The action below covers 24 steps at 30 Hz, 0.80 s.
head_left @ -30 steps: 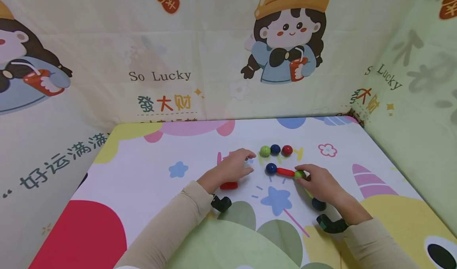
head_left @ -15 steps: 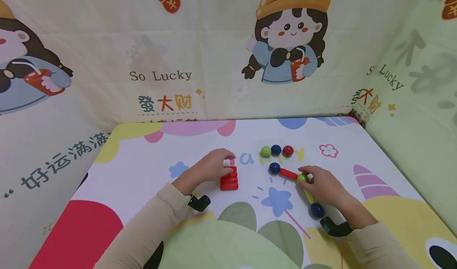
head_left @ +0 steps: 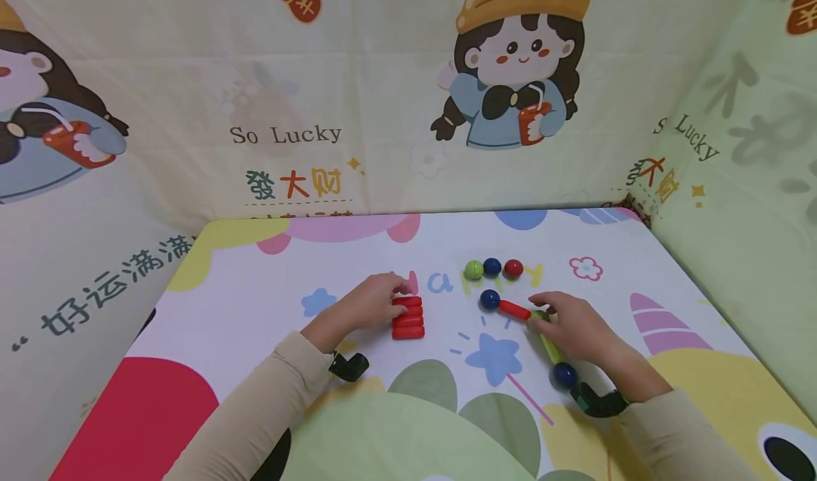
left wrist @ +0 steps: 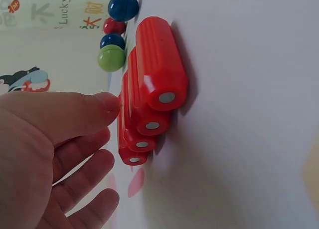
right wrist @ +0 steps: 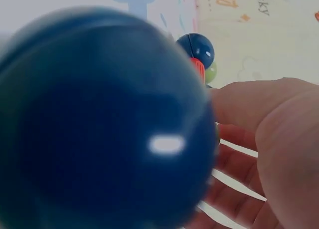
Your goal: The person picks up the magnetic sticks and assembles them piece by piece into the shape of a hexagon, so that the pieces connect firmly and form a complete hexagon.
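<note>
At the left, a pale cloth backdrop (head_left: pixel 396 76) printed with cartoon figures carries one cut off by the view's edge. The table (head_left: pixel 255 311), covered in a white print, has a red patch toward its front left corner and a yellow one at its back left corner; its back edge hides most of a line of lettering, and its front edge runs out of view. Left of the table's middle, the left hand (head_left: pixel 362 303) reaches over four red sticks (head_left: pixel 408 322) lying side by side, its fingers loosely bent and ungripped, thumb tip just beside them; whether it touches is hard to tell. The hand covers part of the far sticks in the head view. Toward the back edge, right of the middle, a green, a blue and a red ball (head_left: pixel 513 269) stand in a row. Nearer, a blue ball (head_left: pixel 489 299) joins a red rod (head_left: pixel 513 310) leading to a green ball (head_left: pixel 538 316), mostly hidden in the right hand (head_left: pixel 577 325), whose fingers pinch it. A green rod (head_left: pixel 550 350) continues to a dark blue ball (head_left: pixel 564 375), which, blurred, blocks the fingertips in the right wrist view. Beyond the right edge, the cloth turns greenish, its lettering folded at the corner.
</note>
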Tool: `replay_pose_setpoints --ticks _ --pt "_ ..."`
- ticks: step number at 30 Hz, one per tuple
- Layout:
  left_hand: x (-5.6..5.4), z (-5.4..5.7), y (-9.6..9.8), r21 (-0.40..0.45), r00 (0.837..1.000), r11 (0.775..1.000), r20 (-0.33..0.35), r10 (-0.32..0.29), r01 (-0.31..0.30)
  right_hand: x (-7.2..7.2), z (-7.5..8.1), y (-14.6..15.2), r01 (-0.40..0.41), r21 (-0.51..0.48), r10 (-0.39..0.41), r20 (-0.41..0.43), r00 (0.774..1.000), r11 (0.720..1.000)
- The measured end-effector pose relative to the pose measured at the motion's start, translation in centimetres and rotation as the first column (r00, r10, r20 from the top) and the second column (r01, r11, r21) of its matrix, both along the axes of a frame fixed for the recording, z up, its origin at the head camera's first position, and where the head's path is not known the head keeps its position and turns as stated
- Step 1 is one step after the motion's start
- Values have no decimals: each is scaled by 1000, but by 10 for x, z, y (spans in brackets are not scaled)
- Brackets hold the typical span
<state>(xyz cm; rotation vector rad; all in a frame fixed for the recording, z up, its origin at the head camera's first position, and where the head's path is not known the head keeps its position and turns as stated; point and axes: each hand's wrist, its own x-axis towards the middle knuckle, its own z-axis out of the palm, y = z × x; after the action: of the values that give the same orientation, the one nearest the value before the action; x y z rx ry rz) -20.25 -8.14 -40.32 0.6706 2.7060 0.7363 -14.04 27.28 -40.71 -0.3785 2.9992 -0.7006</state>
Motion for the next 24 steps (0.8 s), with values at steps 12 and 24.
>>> replay_pose_setpoints --ticks 12,24 --pt "12 -2 -6 25 1000 1000 28 -4 3 -7 -4 -9 -41 -1 41 13 999 999" --pt "29 0 -8 56 1000 998 14 -21 20 -4 -6 -13 -21 -26 22 30 999 999"
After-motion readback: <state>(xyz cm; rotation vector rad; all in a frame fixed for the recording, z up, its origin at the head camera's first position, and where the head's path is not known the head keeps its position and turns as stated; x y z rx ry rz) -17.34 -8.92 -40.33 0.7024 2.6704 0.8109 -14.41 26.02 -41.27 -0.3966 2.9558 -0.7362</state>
